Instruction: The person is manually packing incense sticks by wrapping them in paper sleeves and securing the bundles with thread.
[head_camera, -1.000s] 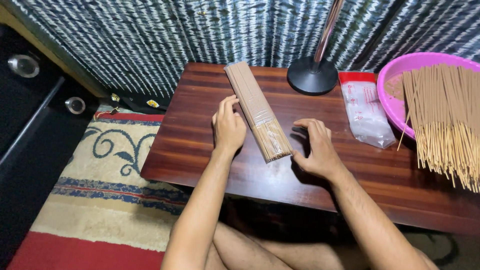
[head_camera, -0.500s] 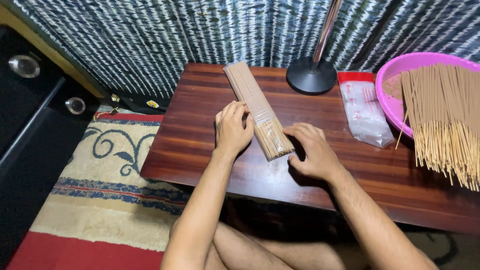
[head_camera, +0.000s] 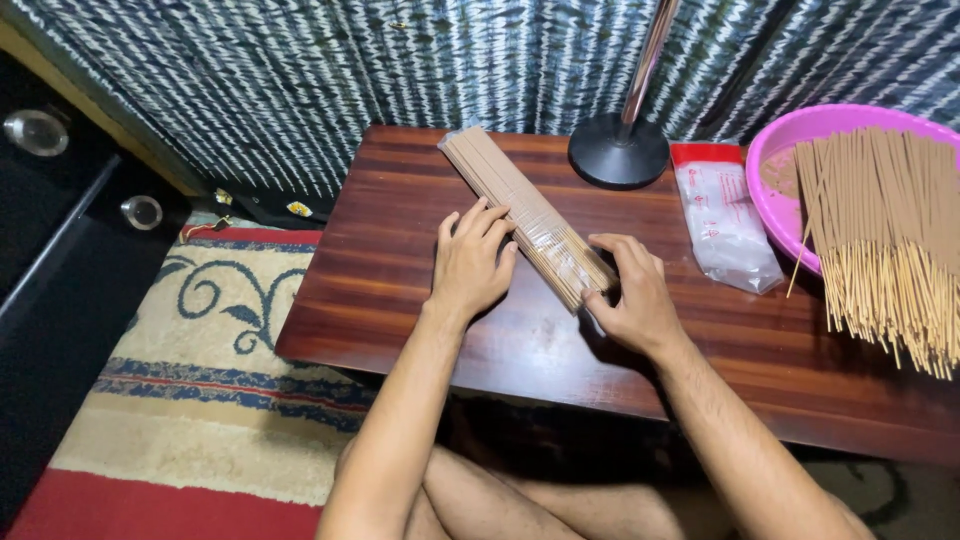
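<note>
**Both hands on a wrapped pack of incense sticks**

A long clear-wrapped pack of incense sticks (head_camera: 525, 215) lies slantwise on the dark wooden table (head_camera: 400, 270), running from the far left corner toward the middle. The left hand (head_camera: 470, 262) lies flat on the table along the pack's left side, fingers stretched and loosely spread, fingertips touching the wrapper about halfway down its length; it grips nothing. The right hand (head_camera: 632, 295) sits at the pack's near end, fingers curled over the top of it and thumb pressed against the end face, so this hand holds the end of the pack.

Just beyond the pack, near the far edge, stands a round black lamp base (head_camera: 618, 155) with a shiny metal pole rising from it. To the right of the base lies a flat clear plastic bag (head_camera: 725, 225) with a red top strip, near the right hand but apart from it. At the right edge a pink bowl (head_camera: 790, 140) holds a large loose bundle of sticks (head_camera: 880, 230), whose bare ends fan out over the table. Nothing lies between the hands and the pack. A patterned rug (head_camera: 200, 330) covers the floor left of the table
</note>
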